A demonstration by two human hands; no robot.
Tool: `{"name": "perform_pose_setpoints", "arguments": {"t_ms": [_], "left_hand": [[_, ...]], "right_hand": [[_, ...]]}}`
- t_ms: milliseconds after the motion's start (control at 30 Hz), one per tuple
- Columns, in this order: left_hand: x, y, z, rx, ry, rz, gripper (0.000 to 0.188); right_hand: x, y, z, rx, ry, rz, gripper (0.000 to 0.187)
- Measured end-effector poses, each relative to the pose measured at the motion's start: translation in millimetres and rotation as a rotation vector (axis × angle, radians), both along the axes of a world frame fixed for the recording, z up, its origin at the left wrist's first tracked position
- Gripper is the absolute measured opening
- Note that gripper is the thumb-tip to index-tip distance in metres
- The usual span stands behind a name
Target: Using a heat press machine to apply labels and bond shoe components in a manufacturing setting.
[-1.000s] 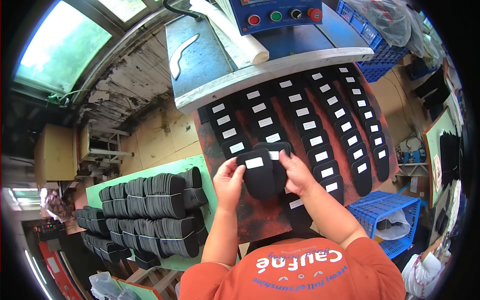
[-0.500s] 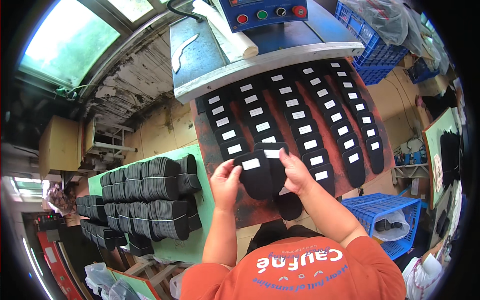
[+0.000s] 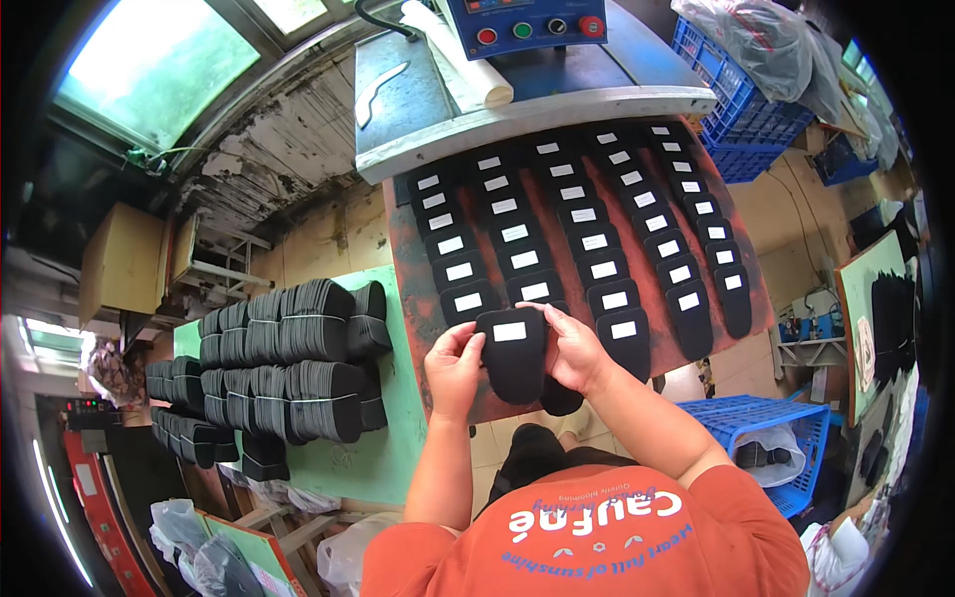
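Observation:
A black insole-shaped pad (image 3: 515, 370) with a white label near its top edge is held just above the near edge of the red-brown board (image 3: 418, 298). My left hand (image 3: 455, 370) pinches its left edge, thumb on top. At its upper right edge, my right hand (image 3: 575, 350) is closed, with fingertips at the top corner. Part of another black pad (image 3: 561, 398) shows behind it; whether my right hand also holds that one is hard to tell. Overlapping columns of similar labelled pads (image 3: 604, 269) cover the board beyond my hands.
A machine table with a pale front edge (image 3: 537, 127) and blue control box (image 3: 527, 25) stands at the far side. Strapped bundles of black pads (image 3: 323, 398) lie on a green table (image 3: 398, 448) at left. Blue crates (image 3: 766, 418) stand at right.
The two pads, side by side and overlapping before, now lie more one over the other. Both have come slightly nearer me, and my right hand has moved closer to my left.

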State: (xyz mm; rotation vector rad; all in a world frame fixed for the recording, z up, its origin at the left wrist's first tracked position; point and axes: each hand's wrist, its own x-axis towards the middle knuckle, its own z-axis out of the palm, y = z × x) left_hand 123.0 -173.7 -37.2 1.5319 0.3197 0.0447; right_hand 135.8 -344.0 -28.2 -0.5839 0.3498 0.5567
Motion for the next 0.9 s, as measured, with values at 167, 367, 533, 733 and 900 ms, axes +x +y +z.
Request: {"name": "perform_pose_setpoints", "arguments": {"t_ms": [167,367,533,733,900], "left_hand": [[-15,5,-2,-0.059,0.032,0.062,0.016],[-21,15,-31,0.165,-0.033,0.051,0.004],[-15,22,-43,0.475,-0.113,0.03,0.005],[4,40,-48,0.548,0.0,0.1,0.008],[-21,7,-27,0.524,-0.148,0.068,0.023]], "right_hand": [[-14,6,5,-0.131,0.043,0.033,0.038],[-27,16,-11,-0.118,0.035,-0.007,0.028],[-30,10,-35,-0.635,-0.161,-0.192,0.025],[-30,-22,-22,-0.512,-0.152,-0.242,0.028],[-48,-18,-14,-0.492,-0.161,-0.128,0.029]]}}
